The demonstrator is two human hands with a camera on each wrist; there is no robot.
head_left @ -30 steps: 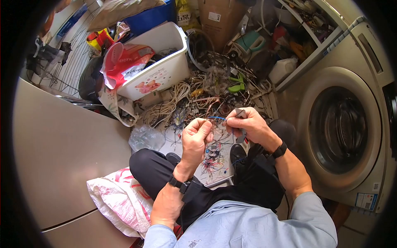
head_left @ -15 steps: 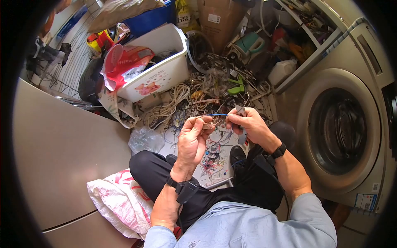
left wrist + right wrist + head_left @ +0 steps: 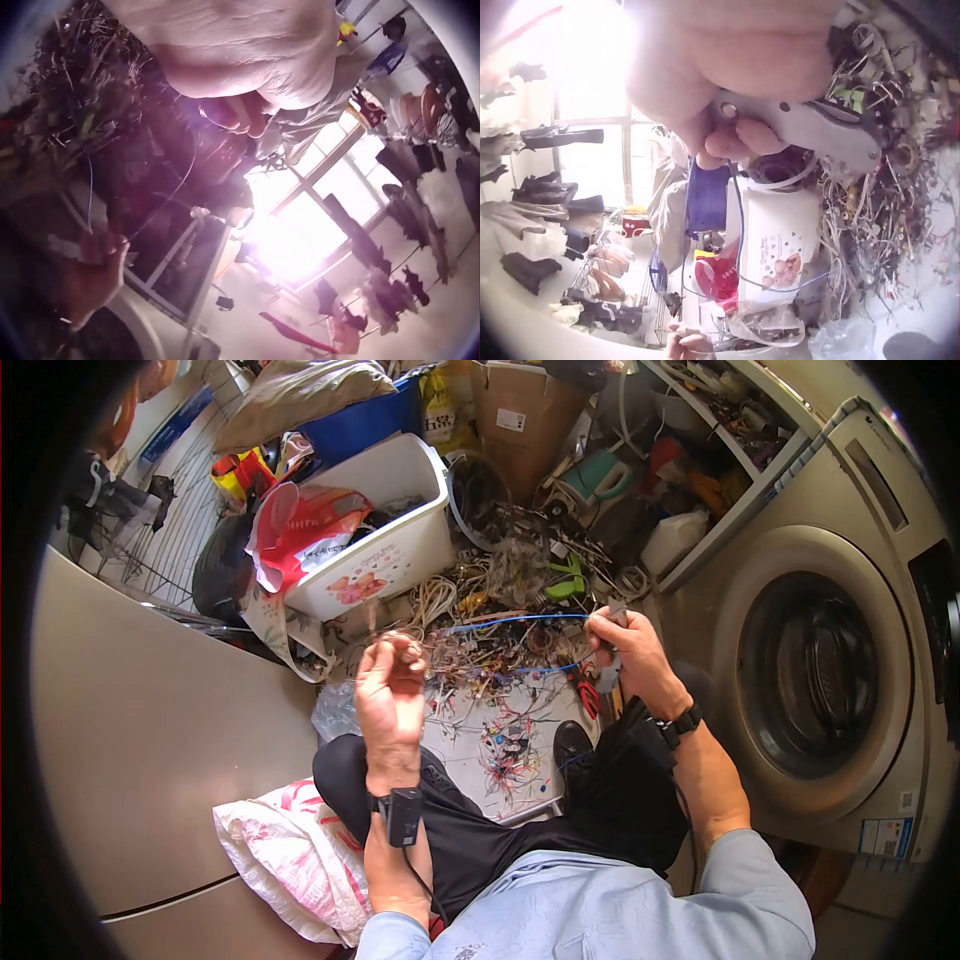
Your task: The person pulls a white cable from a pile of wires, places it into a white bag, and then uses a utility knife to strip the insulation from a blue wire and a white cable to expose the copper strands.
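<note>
A thin blue wire (image 3: 525, 617) spans between the two hands in the head view, with another stretch looping below the right hand. My left hand (image 3: 392, 690) has its fingers curled and pinches the far end of the wire, blurred in the head view. In the left wrist view the wire rises toward its fingertips (image 3: 240, 120). My right hand (image 3: 640, 655) holds a grey-handled knife (image 3: 802, 127) and pinches the blue wire against it. Two strands of wire hang from its fingers in the right wrist view. Most of the knife's blade is hidden.
Tangled cables and wire scraps (image 3: 510, 575) cover the floor ahead, with coloured bits on a white board (image 3: 470, 730). Red-handled pliers (image 3: 588, 700) lie by the right shoe. A white bin (image 3: 400, 550), a washing machine (image 3: 700, 600) and a woven sack (image 3: 290, 860) stand around.
My left hand has moved left, away from the right hand, and a longer stretch of blue wire now shows between them. The right hand has shifted slightly right and up, keeping the knife.
</note>
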